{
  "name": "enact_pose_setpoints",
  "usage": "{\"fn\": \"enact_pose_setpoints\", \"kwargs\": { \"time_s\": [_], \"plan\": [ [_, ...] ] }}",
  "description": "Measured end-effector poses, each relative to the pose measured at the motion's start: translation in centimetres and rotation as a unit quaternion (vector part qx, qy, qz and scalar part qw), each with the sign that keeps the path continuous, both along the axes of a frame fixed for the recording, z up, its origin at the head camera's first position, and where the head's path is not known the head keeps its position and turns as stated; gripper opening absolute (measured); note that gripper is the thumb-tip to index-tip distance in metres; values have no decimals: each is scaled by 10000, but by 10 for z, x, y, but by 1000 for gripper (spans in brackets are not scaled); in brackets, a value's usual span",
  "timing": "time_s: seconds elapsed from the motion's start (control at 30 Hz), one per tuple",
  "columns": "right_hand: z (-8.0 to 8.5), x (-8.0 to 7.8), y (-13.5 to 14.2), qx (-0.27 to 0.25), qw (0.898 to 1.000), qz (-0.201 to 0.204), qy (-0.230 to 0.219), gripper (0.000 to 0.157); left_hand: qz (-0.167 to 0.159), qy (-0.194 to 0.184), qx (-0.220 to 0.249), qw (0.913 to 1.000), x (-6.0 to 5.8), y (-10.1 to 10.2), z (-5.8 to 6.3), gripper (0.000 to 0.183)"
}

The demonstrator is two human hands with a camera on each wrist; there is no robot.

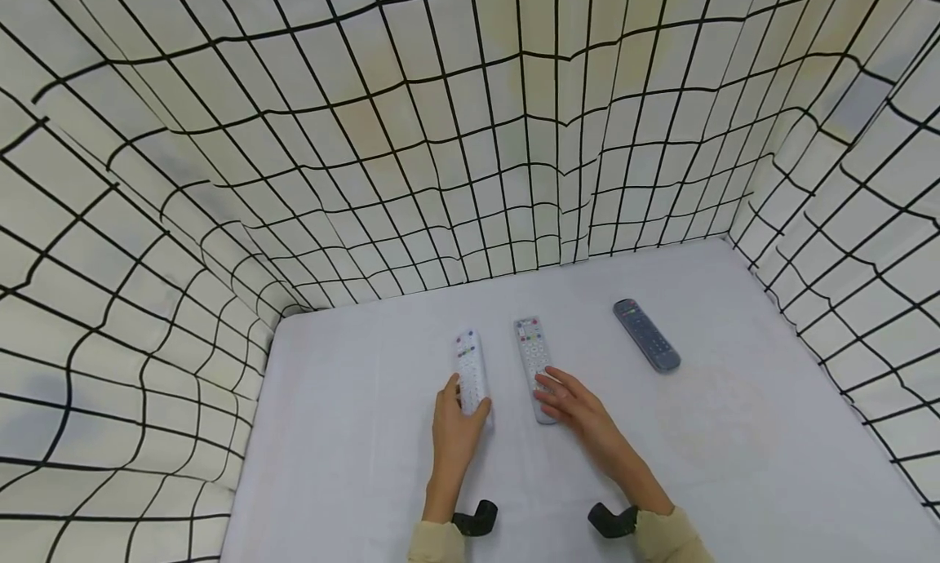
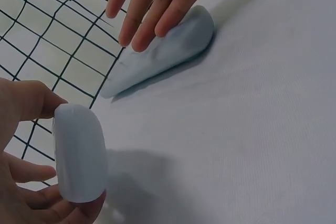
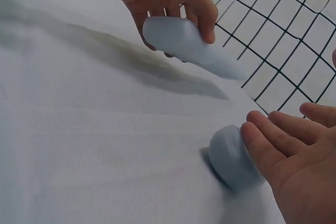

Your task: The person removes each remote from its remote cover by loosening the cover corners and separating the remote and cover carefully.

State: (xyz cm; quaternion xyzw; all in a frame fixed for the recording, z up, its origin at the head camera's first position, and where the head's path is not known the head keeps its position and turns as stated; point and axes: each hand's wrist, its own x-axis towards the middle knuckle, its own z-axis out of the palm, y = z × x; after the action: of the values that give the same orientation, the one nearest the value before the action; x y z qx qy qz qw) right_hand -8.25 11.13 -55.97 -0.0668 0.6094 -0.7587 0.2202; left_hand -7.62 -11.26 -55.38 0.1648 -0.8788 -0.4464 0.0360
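My left hand (image 1: 457, 432) grips a white remote control (image 1: 472, 369) by its near end, thumb on one side and fingers on the other. In the left wrist view that white remote (image 2: 80, 153) is raised, its shadow falling on the cloth. A light grey remote control (image 1: 532, 352) with coloured buttons lies just to the right. My right hand (image 1: 583, 412) is over its near half, fingers nearly straight. In the right wrist view the fingertips are right at the end of the grey remote (image 3: 233, 158).
A dark grey remote control (image 1: 646, 335) lies farther right on the white-covered table (image 1: 352, 432). White walls with a black grid (image 1: 441, 155) close in the back and both sides. A black strap mount (image 1: 476, 520) sits at my left wrist, another black mount (image 1: 612, 520) at my right.
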Motion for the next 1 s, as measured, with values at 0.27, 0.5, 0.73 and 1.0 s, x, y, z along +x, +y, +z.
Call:
{"fn": "enact_pose_setpoints", "kwargs": {
  "time_s": [0.27,0.5,0.73,1.0],
  "plan": [
    [4,-4,-8,-30,9999,120,70,54,-276,25,425,9987,8,8,16,68],
    [8,-7,-17,-93,9996,254,85,53,-728,161,395,9964,16,17,24,70],
    [6,-7,-23,54,9998,195,87,52,-1146,240,349,9925,26,25,26,73],
    [9,-4,-28,209,9997,-72,-136,57,-1641,489,96,9852,38,31,20,76]
  ]
}}
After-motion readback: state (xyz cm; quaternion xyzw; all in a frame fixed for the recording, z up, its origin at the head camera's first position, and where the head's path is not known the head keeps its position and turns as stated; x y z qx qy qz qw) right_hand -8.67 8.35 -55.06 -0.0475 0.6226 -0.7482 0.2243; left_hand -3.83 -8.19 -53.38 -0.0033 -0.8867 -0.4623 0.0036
